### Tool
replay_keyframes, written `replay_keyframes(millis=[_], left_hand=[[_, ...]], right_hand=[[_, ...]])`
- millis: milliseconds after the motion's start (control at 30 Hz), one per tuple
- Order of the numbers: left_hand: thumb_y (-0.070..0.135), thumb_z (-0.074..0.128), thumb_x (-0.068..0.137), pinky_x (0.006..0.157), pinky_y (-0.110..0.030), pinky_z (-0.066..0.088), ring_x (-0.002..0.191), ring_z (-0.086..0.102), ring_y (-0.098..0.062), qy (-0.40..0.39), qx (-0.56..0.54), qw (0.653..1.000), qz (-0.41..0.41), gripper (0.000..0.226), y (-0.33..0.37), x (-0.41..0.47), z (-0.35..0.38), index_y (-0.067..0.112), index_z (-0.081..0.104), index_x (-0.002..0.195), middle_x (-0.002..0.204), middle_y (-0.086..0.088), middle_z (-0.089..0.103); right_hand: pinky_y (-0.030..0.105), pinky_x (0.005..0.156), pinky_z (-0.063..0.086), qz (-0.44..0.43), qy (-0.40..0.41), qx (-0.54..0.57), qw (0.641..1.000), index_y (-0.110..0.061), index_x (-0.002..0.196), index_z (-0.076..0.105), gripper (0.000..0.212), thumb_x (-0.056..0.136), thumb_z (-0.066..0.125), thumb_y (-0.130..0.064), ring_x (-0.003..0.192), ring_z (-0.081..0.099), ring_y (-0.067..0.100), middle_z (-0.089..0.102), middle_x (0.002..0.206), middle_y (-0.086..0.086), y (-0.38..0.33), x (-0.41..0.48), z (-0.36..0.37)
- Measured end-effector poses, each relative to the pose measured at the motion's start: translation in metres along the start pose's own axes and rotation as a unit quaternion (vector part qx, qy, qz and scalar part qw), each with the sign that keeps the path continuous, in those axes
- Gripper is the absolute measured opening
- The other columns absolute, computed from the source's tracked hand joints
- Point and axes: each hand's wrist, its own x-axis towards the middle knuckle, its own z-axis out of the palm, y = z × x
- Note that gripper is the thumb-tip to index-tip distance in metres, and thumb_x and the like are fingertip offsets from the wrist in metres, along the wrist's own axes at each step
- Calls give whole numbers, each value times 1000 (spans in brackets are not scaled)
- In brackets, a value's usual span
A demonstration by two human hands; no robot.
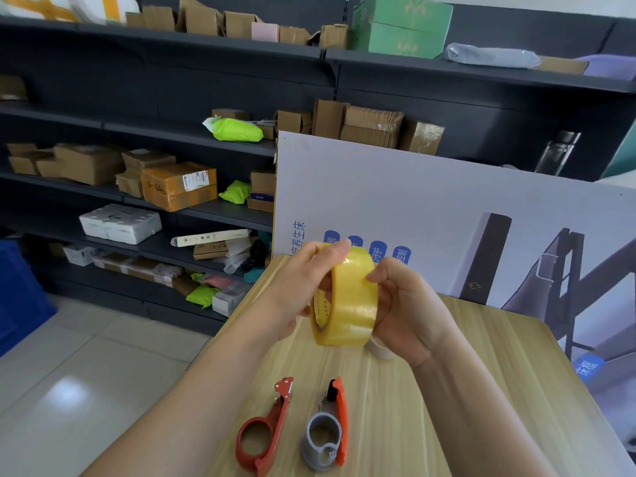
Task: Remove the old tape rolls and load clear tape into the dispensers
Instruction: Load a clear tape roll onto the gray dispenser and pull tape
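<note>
Looking down from head height onto a light wood-grain table (481, 373). Held up above it, between both hands, a thick roll of clear tape (347, 297) with a yellowish tint, standing on edge with its open core turned to the left. Left hand (303, 280) curled round the roll's left side, fingers hooked over the top rim, the rest of the grip partly hidden by the roll. Right hand (406, 304) gripping the right side, one fingertip pressed on the outer band of tape, the other fingers wrapped underneath. Just below the right hand, resting on the table, part of a small whitish roll (380, 349), mostly hidden.

Nearer the viewer, lying flat and side by side on the table, well apart from the raised roll, two tape dispensers: a red dispenser (265, 428) on the left with an open ring, a grey and orange dispenser (327, 432) on the right with a bare grey hub.

Leaning upright at the table's far edge, a large printed board (430, 208) with blue labels. Beyond and to the left, dark shelves (137, 125) stacked with cardboard boxes and green packets; a blue crate (17, 294) on the tiled floor at far left
</note>
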Motion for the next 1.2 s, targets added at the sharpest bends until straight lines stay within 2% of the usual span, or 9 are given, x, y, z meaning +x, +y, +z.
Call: replay_keyframes(millis=[133, 300, 467, 600, 667, 767, 900, 1033, 1200], left_hand=[[64, 47, 86, 91, -48, 48, 89, 61, -19, 0, -17, 998, -58, 54, -2, 2, 0, 17, 63, 109, 92, -6, 65], [74, 49, 77, 90, -57, 49, 107, 62, -28, -4, -57, 990, -132, 63, -4, 6, -2, 23, 66, 110, 115, -14, 67], [83, 39, 73, 88, -60, 50, 108, 62, -33, -35, -71, 985, -156, 74, -8, 7, -4, 26, 67, 111, 116, -12, 67], [85, 29, 68, 100, -48, 43, 109, 63, -19, -34, -12, 998, -51, 76, -8, 3, -1, 34, 60, 115, 112, 1, 68], [79, 38, 71, 97, -39, 49, 106, 62, -15, -44, -8, 998, 47, 65, -7, -3, 0, 38, 52, 119, 115, 5, 63], [60, 64, 74, 76, -26, 54, 90, 61, -10, -69, -1, 990, 120, 48, -4, -7, -3, 37, 54, 114, 105, 7, 59], [47, 58, 73, 64, -21, 47, 74, 56, -8, -33, -7, 995, 97, 43, 1, -7, 0, 22, 58, 108, 85, 7, 57], [55, 57, 71, 75, -37, 46, 68, 54, -11, -12, -41, 999, 28, 33, -2, -4, 4, 25, 57, 87, 68, 11, 55], [60, 57, 70, 87, -48, 48, 78, 57, -16, -13, -45, 999, -13, 40, -3, -3, 6, 24, 57, 88, 77, 3, 57]], right_hand=[[57, 89, 53, -2, 6, -38, 999, 9, 117, 59, 56, 67, 50, -13, 100, 67, 41, 67, 112, 30, 3, 0, 0], [64, 99, 43, -26, 2, -68, 997, 5, 109, 67, 47, 68, 49, -11, 107, 61, 44, 64, 117, 31, 2, -2, -4], [64, 100, 42, -46, -15, -93, 995, 1, 106, 71, 45, 70, 47, -12, 104, 63, 40, 66, 114, 29, 3, -3, -6], [57, 92, 50, -39, -30, -68, 996, -2, 97, 75, 40, 69, 48, -12, 97, 69, 34, 70, 107, 25, 1, -3, -7], [46, 79, 57, -23, -25, -42, 999, 2, 99, 68, 40, 66, 50, -14, 86, 70, 32, 70, 101, 23, -1, -4, -7], [33, 56, 57, -8, -12, -20, 1000, 2, 101, 60, 40, 64, 53, -11, 66, 68, 27, 67, 82, 18, -4, -7, -3], [32, 56, 57, -4, -26, -8, 1000, 4, 110, 60, 44, 68, 53, -10, 69, 70, 27, 70, 87, 19, -5, -11, -1], [34, 58, 58, -5, -42, -10, 999, 6, 110, 60, 47, 66, 53, -8, 76, 73, 29, 72, 94, 23, -4, -14, 0], [42, 73, 60, -10, -26, -15, 1000, 5, 111, 62, 48, 68, 47, -11, 92, 71, 32, 70, 106, 26, -1, -15, -3]])
